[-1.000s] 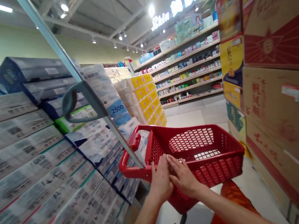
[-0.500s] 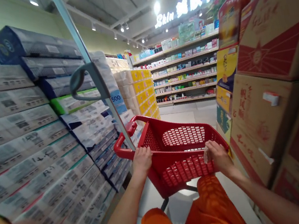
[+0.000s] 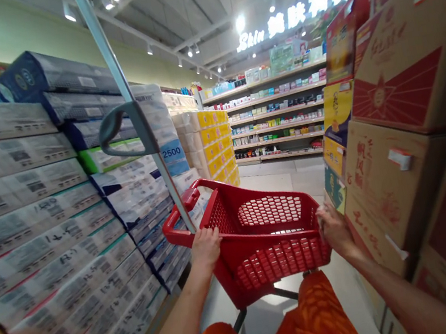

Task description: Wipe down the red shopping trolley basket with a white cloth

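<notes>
A red plastic shopping cart [image 3: 261, 264] with latticed walls stands side-on before me, its basket bare inside where I can see. My left hand [image 3: 206, 246] is closed over the near rim, close to the cart's handle [image 3: 176, 218]. At the basket's other end, my right hand [image 3: 335, 230] is closed around a small, pale, crumpled wad like a tissue [image 3: 321, 214], right beside the corner. Whether those fingers also grip the rim is hard to see. A metal pole [image 3: 115, 71] with a grey loop grip [image 3: 126, 131] rises by the cart handle.
Stacked paper packs [image 3: 23, 185] line the left side closely. Cardboard cartons [image 3: 403, 158] form a wall on the right. Yellow-and-white packs [image 3: 216, 139] stand beyond the cart. Shelves [image 3: 275, 97] with small goods cross the back, past pale floor tiles [image 3: 289, 178].
The cart has shifted slightly left and lower in view, with my left hand still on its rim. My right hand has moved right, from over the near rim to the basket's end corner.
</notes>
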Available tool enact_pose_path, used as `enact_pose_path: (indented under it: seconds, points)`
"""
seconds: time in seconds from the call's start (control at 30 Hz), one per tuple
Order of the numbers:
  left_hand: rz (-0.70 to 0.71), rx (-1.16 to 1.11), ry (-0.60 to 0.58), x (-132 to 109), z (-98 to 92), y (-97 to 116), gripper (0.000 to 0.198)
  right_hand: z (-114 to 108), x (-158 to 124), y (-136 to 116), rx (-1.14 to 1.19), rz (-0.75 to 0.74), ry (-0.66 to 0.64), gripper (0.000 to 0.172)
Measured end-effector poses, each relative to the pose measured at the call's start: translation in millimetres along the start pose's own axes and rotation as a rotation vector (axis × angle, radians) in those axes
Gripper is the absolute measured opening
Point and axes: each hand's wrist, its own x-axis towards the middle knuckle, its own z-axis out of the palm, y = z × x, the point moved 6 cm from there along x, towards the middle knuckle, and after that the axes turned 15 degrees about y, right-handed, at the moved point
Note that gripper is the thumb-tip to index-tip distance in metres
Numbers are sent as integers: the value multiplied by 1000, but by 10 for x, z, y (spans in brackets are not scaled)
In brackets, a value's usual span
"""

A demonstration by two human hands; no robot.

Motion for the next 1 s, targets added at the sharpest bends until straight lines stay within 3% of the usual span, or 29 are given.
enact_pose_path:
  seconds: [0.03,0.1,0.23,0.3,0.37,0.5,0.57,0.67,0.73,0.8,0.87,1.0]
  points:
    - [-5,1,-3,6,5,7,25,-21,-32,77,-19,13,8,30]
    - [-16,3,-5,26,13,28,24,43,-162,-9,-23,27,11,32]
    - [-22,13,-1,70,-8,83,23,397,-411,-712,80,-156,-113,42]
    - [-16,18,-6,79,-33,115,23,479,-429,-850,120,-261,-198,40]
    - [-11,14,-9,71,-63,145,22,411,-346,-640,98,-256,-214,34]
    - [-44,-32,26,2,-126,205,21,108,-153,110,10,-132,-138,33]
    - [-73,-71,55,-46,-150,242,21,87,-157,199,-3,-89,-96,34]
    - [-105,-117,95,-103,-161,299,20,265,-281,-198,46,-94,-75,39]
    - [-126,-134,112,-128,-153,316,20,401,-372,-593,128,-171,-126,43]
    - [-141,-149,117,-149,-139,319,21,437,-407,-782,194,-242,-189,43]
    - [-132,-172,106,-169,-126,330,23,355,-365,-618,193,-242,-193,39]
    - [-147,-206,82,-206,-125,367,26,196,-243,147,-16,-100,-30,32]
